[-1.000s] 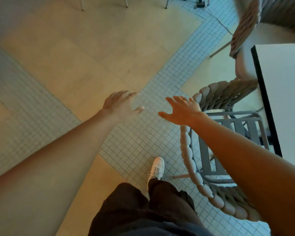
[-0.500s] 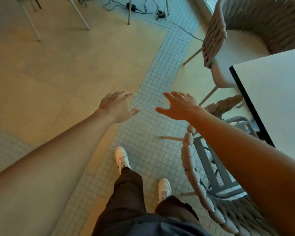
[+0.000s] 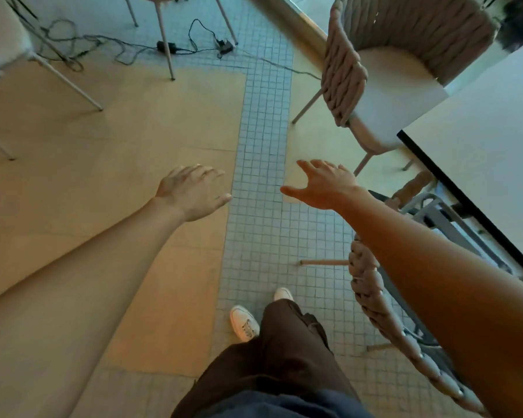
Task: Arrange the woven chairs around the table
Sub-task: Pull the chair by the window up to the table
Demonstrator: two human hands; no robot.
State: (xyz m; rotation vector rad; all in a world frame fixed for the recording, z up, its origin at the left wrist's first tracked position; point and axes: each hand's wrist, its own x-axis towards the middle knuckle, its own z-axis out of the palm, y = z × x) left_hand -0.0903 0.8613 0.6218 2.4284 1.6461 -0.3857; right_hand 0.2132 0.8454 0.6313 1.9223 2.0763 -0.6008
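Note:
A white table (image 3: pixel 483 140) with a black edge fills the right side. One woven rope chair (image 3: pixel 372 300) with a grey slatted seat stands tucked at the table's near side, partly hidden under my right forearm. A second woven chair (image 3: pixel 344 76) with a pale cushion stands at the table's far corner. My left hand (image 3: pixel 192 191) and my right hand (image 3: pixel 323 184) are stretched forward over the floor, fingers spread, holding nothing. Neither hand touches a chair.
The floor mixes beige slabs with a strip of small blue-grey tiles (image 3: pixel 263 140). Thin metal legs of another chair (image 3: pixel 166 40) and a tangle of black cables (image 3: pixel 175 48) lie at the far left. My legs and white shoes (image 3: pixel 243 322) are below.
I have stepped forward along the tile strip. The far cushioned chair and the cables have come closer into view. Both hands stay spread and hold nothing.

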